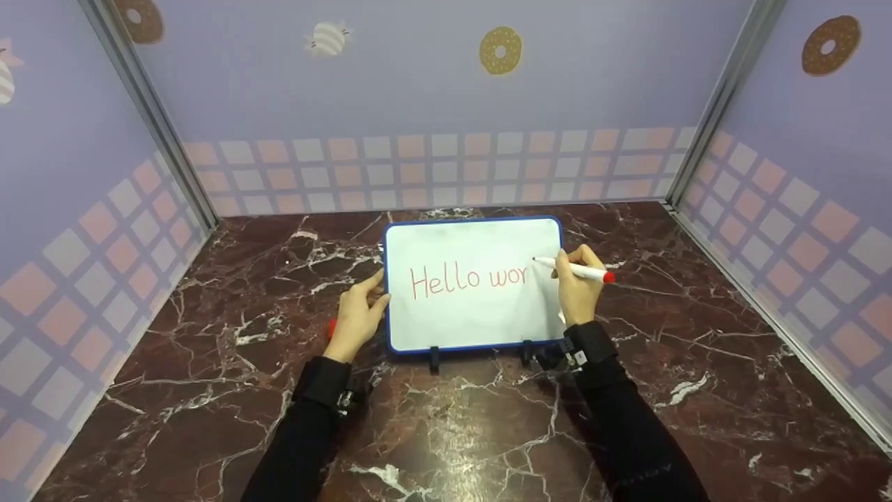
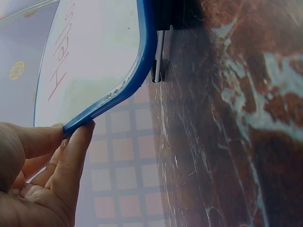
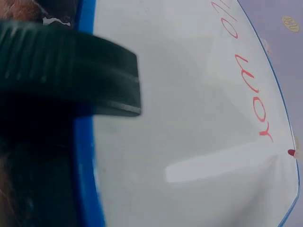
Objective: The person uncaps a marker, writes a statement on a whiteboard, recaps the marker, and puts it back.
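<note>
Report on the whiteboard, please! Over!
Left grip pinching edge of whiteboard. Right grip holding red-and-white marker. Whiteboard reads "Hello wor" in red. Nothing visibly blocking marker.

In the right fingers [image 1: 563, 268], the marker [image 1: 587, 272] is white, red-ended. Beside them, the board [image 1: 474, 317] is white, blue-framed, red-lettered. Beneath, white veins [image 1: 686, 390] streak the maroon surface [image 1: 697, 335]; beyond, pink-and-white squares [image 1: 343, 148] pattern lilac walls [image 1: 418, 90].

Black sleeves [image 1: 296, 439], wide black wristbands [image 1: 322, 380] with small silvery fittings [image 1: 345, 400]
</note>
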The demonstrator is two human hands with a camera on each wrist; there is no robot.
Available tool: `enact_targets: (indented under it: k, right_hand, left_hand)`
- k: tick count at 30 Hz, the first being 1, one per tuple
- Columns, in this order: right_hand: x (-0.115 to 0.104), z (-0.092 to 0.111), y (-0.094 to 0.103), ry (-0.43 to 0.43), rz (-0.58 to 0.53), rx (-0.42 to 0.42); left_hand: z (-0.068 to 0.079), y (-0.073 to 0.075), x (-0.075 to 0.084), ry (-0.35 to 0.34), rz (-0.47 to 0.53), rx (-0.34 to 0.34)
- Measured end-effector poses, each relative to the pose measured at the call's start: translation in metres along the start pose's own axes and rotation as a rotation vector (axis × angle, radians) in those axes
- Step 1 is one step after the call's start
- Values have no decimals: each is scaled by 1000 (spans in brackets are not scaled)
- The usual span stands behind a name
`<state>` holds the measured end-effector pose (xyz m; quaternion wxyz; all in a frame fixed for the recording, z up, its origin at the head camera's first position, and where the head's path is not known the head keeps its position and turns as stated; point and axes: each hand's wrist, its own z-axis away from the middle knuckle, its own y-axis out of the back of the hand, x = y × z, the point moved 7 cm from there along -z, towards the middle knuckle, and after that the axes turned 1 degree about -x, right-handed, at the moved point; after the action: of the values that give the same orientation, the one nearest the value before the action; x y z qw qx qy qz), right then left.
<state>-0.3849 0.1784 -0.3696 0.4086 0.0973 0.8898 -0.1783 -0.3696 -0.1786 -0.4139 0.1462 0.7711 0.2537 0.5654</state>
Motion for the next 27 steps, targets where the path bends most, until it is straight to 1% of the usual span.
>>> enact_targets:
  k: [3,11,16,22,27]
  right_hand:
    - [3,0,0,-6,-5,-9]
    - [9,-1,0,-26,32,-13]
    - [6,-1,-1,-29,62,-36]
    - [-1,-2,-3,-41,134,-84]
    - [-5,-3,-2,-44,189,-99]
  left_hand:
    - [0,0,-1,6,2,0]
    - [0,-1,0,10,7,-5]
    - [1,0,0,19,8,-5]
    - [1,1,0,34,17,-6]
    - [0,1,0,33,9,-4]
